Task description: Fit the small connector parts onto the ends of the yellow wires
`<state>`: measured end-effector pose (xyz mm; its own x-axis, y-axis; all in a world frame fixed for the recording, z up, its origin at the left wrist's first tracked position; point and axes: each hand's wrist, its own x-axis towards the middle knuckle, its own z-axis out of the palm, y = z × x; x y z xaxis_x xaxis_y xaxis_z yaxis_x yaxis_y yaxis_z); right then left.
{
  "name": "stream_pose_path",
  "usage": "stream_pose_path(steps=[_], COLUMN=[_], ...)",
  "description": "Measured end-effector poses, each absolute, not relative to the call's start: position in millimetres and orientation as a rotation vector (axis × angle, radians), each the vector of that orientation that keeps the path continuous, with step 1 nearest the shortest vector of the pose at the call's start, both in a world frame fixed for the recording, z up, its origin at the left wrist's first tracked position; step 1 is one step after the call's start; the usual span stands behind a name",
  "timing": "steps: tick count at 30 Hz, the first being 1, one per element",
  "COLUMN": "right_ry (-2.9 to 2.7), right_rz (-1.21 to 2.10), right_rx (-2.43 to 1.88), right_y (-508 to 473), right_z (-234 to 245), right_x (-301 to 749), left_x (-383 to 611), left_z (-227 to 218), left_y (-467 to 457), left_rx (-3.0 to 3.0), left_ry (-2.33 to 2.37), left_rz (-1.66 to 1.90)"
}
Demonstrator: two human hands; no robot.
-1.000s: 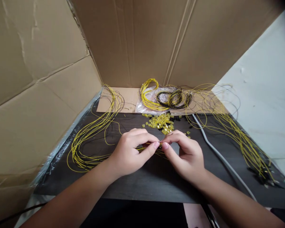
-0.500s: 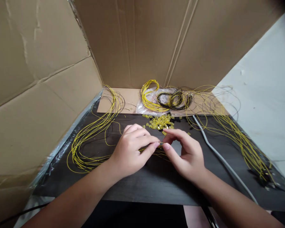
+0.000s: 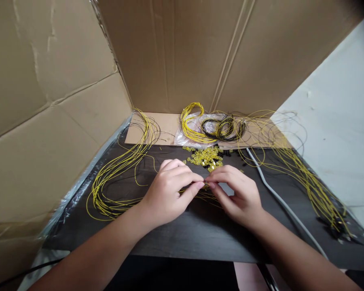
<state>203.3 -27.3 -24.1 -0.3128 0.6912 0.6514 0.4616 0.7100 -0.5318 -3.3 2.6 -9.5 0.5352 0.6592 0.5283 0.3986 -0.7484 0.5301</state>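
Thumb and forefinger of my left hand point(image 3: 171, 188) are pinched on a thin yellow wire point(image 3: 207, 184). My right hand point(image 3: 238, 194) pinches the same short stretch of wire from the other side, so the fingertips of both hands almost meet. Much of the wire is hidden behind the fingers. Beneath and to the left of my left hand curves a loose bundle of yellow and black wires point(image 3: 99, 190), and some of its strands show again under my right hand. Just beyond the fingertips lies a pile of small yellow clear pieces point(image 3: 208, 155), with black bits among them.
A plastic bag point(image 3: 182, 138) lies at the back under coiled yellow wires point(image 3: 186, 127) and black wires point(image 3: 224, 127). More yellow wires point(image 3: 312, 182) run down the right side to black ends. A grey cable point(image 3: 276, 194) crosses the dark table point(image 3: 182, 238). Cardboard walls point(image 3: 188, 56) stand behind and left.
My right forefinger, raised before, has come down against the thumb and closed on the wire. The left hand keeps its pinch. The view has shifted very slightly.
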Motion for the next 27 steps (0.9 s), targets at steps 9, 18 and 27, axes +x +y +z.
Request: stream_pose_path(steps=[9, 18, 27], right_ry=[-1.932, -1.917, -1.944], right_rz=[0.333, 0.327, 0.306], right_rx=[-0.909, -0.918, -0.924], right_y=[-28.1, -30.5, -29.4], right_z=[-25.0, -25.4, -24.8], right_x=[201.7, 201.4, 202.0], left_x=[-3.7, -3.0, -3.1], left_z=[-8.6, -7.6, -7.0], left_y=[1.1, 1.2, -0.1], left_rx=[2.436, 2.446, 2.45], left_ry=[0.869, 0.874, 0.883], left_rz=[1.062, 1.056, 1.042])
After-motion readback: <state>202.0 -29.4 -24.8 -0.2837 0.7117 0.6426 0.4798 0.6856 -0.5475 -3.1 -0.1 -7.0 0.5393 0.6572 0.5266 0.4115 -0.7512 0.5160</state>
